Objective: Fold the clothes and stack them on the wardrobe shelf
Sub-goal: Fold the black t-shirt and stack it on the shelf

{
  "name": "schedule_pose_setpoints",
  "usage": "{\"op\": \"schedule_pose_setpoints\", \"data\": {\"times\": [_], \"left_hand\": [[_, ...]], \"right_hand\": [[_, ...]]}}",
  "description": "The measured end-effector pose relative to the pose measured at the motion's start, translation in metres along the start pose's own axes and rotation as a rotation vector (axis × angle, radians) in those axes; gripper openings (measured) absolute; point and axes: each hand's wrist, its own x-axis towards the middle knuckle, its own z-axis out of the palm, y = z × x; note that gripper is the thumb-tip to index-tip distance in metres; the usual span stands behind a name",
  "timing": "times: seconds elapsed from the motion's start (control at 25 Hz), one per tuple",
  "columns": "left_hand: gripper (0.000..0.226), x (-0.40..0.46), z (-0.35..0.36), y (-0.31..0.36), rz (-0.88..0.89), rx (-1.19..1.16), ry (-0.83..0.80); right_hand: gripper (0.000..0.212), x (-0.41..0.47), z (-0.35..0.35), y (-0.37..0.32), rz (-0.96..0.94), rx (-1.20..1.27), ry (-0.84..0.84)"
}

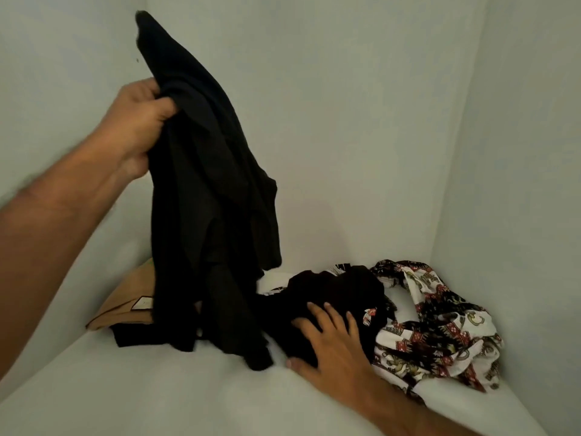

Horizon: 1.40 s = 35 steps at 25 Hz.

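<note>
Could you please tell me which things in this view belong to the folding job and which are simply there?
Part of the job:
black garment, held up in the left hand
black top under the right hand
patterned cloth
tan garment
shelf

Simply there:
wardrobe walls

My left hand [138, 121] is raised at the upper left of the frame, its forearm running up from the lower-left edge, fingers and thumb closed in a fist around a bunch of black garment [204, 184]. My right hand [330, 344] sits low at centre-right, palm down, fingers spread and slightly curled, its forearm coming in from the bottom-right edge.
</note>
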Motion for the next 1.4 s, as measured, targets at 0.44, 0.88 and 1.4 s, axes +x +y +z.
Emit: {"op": "schedule_pose_setpoints", "data": {"times": [0.44,0.88,1.4], "left_hand": [[0.021,-0.072,-0.033,0.015,-0.218,-0.134,0.066],[0.012,-0.108,-0.013,0.097,-0.259,-0.367,0.091],[0.040,-0.219,-0.068,0.093,-0.416,-0.264,0.316]], "right_hand": [[0.053,0.082,0.024,0.161,0.338,-0.332,-0.090],[0.070,0.036,-0.112,-0.032,0.045,0.915,-0.311],[0.070,-0.170,-0.163,-0.190,0.186,1.407,-0.329]]}}
